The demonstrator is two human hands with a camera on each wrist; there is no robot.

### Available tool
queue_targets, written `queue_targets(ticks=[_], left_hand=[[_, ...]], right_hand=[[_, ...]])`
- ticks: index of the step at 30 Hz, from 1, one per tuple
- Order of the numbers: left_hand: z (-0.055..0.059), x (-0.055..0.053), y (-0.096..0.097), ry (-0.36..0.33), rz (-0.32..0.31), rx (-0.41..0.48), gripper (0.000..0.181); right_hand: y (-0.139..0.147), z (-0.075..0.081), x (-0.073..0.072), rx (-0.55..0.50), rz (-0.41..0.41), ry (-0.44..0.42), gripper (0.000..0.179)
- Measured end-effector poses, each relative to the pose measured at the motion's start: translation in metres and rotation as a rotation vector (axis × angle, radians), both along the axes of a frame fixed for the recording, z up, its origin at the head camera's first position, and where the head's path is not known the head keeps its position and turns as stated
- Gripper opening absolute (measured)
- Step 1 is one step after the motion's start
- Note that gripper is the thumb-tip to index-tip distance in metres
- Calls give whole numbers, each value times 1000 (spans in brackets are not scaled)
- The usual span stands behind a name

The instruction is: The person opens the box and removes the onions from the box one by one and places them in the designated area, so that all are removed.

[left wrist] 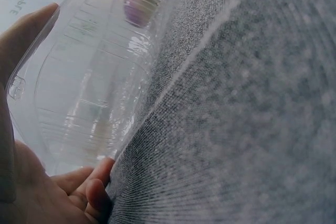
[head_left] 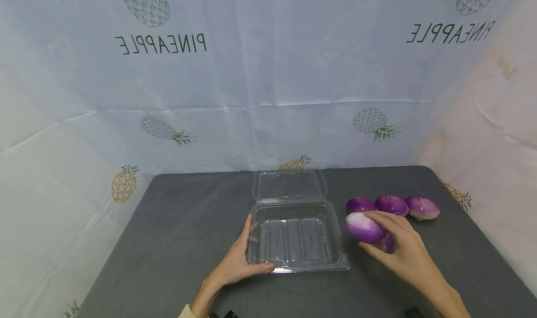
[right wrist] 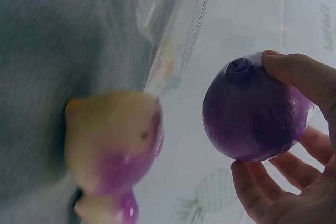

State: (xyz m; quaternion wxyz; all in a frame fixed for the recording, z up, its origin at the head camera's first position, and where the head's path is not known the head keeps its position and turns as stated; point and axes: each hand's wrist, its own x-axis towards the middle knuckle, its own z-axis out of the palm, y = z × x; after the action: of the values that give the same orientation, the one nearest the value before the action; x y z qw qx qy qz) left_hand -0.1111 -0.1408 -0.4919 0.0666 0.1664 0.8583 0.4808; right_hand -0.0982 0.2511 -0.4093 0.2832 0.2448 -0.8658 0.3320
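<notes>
A clear plastic clamshell container (head_left: 293, 236) lies on the dark table with its lid (head_left: 289, 183) folded back. My left hand (head_left: 243, 259) holds its near left corner, thumb along the front rim and fingers against the left side; the left wrist view shows some of these fingers curled low by the wall. To the right of the container, my right hand (head_left: 398, 243) grips a glossy purple-and-white turnip (right wrist: 257, 111) between thumb and fingers. It is raised in front of the others. Another turnip (head_left: 386, 243) shows partly beneath it, overlapped by the held one and the hand.
Behind the right hand stand a dark purple turnip (head_left: 358, 204), a second one (head_left: 392, 205) and a paler one (head_left: 422, 208) in a row. A white pineapple-print cloth (head_left: 268, 75) rises at the back edge of the grey table (head_left: 189, 229) and along both sides.
</notes>
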Motion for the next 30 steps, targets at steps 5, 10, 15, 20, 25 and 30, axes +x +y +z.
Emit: queue_targets(ticks=[5,10,15,20,25,30], left_hand=[[0,0,-1,1,0,-15,136],[0,0,0,2,3,-16,136],[0,1,0,-7,6,4,136],[0,2,1,-27,6,19,135],[1,2,0,-27,1,18,135],[1,2,-1,-26,5,12,136]], right_hand=[[20,2,7,25,-59,-6,75],[41,-1,11,27,-83,8,80],[60,-8,12,22,-98,-3,81],[73,-16,13,25,-129,-30,79],[83,-22,10,47,-152,-36,76],[92,-30,7,83,-173,-27,74]])
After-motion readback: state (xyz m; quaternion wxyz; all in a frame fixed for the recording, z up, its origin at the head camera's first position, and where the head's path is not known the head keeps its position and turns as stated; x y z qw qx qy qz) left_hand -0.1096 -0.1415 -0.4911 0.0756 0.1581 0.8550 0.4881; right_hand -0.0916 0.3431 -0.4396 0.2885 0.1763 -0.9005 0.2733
